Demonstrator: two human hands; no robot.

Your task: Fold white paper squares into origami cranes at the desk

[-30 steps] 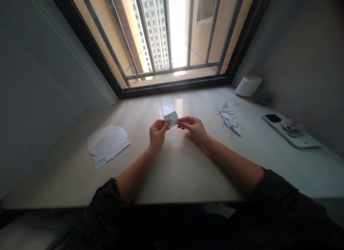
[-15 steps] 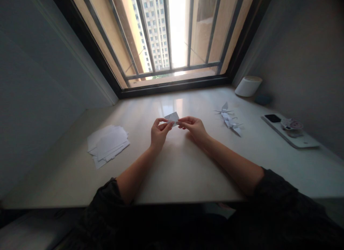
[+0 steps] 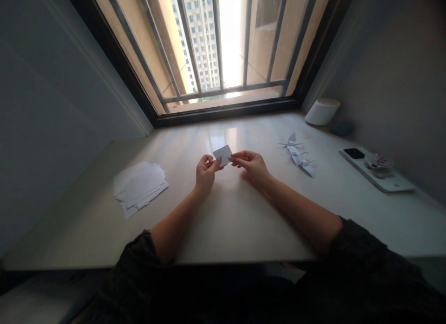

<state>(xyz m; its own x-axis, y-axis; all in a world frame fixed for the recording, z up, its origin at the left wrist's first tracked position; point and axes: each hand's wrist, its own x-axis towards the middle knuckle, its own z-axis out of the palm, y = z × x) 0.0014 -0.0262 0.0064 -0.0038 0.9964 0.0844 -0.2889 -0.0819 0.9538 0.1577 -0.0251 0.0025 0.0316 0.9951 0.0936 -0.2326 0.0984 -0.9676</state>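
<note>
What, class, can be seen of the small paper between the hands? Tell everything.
The small paper looks pale grey, flat and roughly square, straight-edged, turned askew. Any fold layers are too small to make out. The left hand pinches its lower left, the right hand its right side, above the pale tabletop.

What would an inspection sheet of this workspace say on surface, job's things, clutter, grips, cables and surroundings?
Surface: pale, glossy tabletop.
Job's things: small paper between the hands; stack of white sheets at left, loosely piled; folded paper cranes at right.
Clutter: phone-like slab bearing a blurred round item; white cylinder beside a bluish object.
Grips: left hand and right hand both pinch the small paper.
Cables: nothing seen clearly.
Surroundings: barred window ahead, walls either side.
</note>
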